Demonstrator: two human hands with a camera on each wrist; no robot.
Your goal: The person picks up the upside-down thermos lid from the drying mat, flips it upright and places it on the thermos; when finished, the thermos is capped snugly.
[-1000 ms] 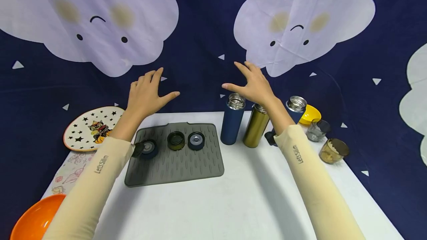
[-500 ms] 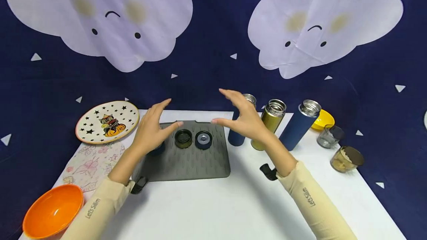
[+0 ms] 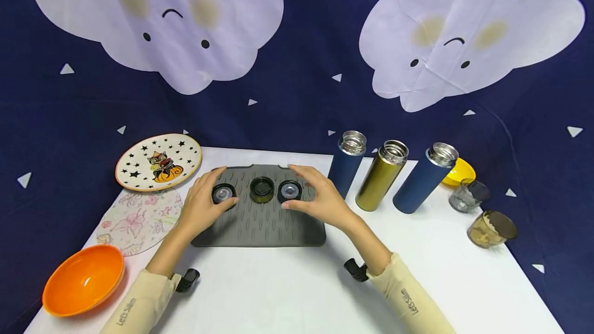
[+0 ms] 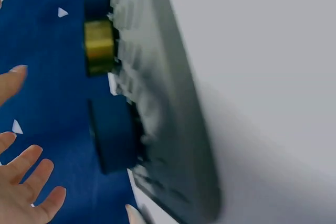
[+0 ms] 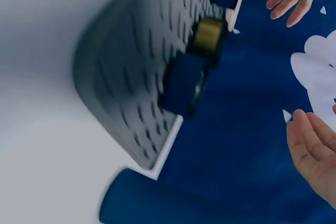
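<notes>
Three round bottle lids stand on a grey ridged mat [image 3: 260, 228]: a left blue lid [image 3: 223, 194], a gold-sided lid [image 3: 262, 189] in the middle and a right blue lid [image 3: 290, 190]. My left hand [image 3: 200, 210] is over the left blue lid, thumb and fingers spread to either side. The left wrist view shows those fingers [image 4: 37, 177] apart from that blue lid [image 4: 113, 135]. Over the right blue lid, my right hand [image 3: 329, 201] spreads its thumb and fingers the same way. In the right wrist view a gap separates this hand [image 5: 315, 156] from the lid [image 5: 184, 82].
Uncapped bottles stand at the right: blue [image 3: 345, 166], gold [image 3: 381, 175] and blue [image 3: 424, 178]. Beyond them are a yellow bowl [image 3: 461, 173] and two glasses [image 3: 468, 197]. At left are a patterned plate [image 3: 139, 169], a floral round mat [image 3: 139, 223] and an orange bowl [image 3: 83, 282].
Both hands have come down from above the table's back edge to just over the two blue lids. The head view has shifted, so the scene sits slightly farther right.
</notes>
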